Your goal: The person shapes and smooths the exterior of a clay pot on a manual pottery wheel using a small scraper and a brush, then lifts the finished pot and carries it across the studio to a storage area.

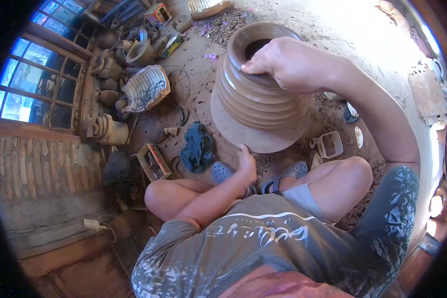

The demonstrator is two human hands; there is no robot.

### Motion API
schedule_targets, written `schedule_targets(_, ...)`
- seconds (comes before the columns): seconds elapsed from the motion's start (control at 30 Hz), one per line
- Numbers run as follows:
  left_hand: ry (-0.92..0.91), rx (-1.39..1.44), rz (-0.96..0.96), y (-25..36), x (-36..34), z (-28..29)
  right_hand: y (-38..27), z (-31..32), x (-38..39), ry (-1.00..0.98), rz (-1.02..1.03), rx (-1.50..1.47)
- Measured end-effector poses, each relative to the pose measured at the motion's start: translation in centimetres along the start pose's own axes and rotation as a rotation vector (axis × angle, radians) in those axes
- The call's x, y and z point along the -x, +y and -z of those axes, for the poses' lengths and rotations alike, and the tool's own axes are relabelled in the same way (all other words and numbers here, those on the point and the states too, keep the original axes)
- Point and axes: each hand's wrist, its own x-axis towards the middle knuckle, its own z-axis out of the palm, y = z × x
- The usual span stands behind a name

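Left hand (247,163) presses flat against the lower wall of the pot (258,99), fingers spread and not closed round anything, just below where the pot's widest part overhangs the knees. Right hand (288,62) comes over the top and clamps the rim, thumb side on the outer lip, fingers curled over the mouth.

The pot is a big ribbed brown clay vessel, tilted toward the person and resting on the dirt floor (333,30) just beyond the blue sandals (222,172). It looks heavy and bulky, with a smooth matt skin. If the clay is unfired it would be soft enough to dent and the rim would crack easily. Rim and base are the sensible holds, one hand high and one low, as now; the ridged rings on the wall should give some purchase too.

Left of the pot, against the window wall, stand several smaller clay pots (107,130) and a pale basket-like shell with dark wires (146,88). Lower left of the pot lies an open box (154,161) with a red and green side, and a dark blue rag (198,147) beside it. Above left of the pot, two more coloured cartons (158,12) sit among clutter; their print is too small to tell. Right of the pot lies a pale square tub (329,145).
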Motion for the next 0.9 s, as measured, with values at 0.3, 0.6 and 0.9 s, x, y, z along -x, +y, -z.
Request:
schedule_targets(0.3,0.104,0.025,-0.342,14.0,-6.4,4.5,-0.2,-0.3,1.4,0.025,0.099,-0.047)
schedule_targets(0.6,0.169,-0.098,-0.355,15.1,-4.8,2.1,0.0,-0.4,1.5,0.014,0.115,-0.080)
schedule_targets(0.9,0.213,-0.292,-0.488,12.8,-6.0,4.2,0.7,0.9,2.0,0.015,0.092,-0.061)
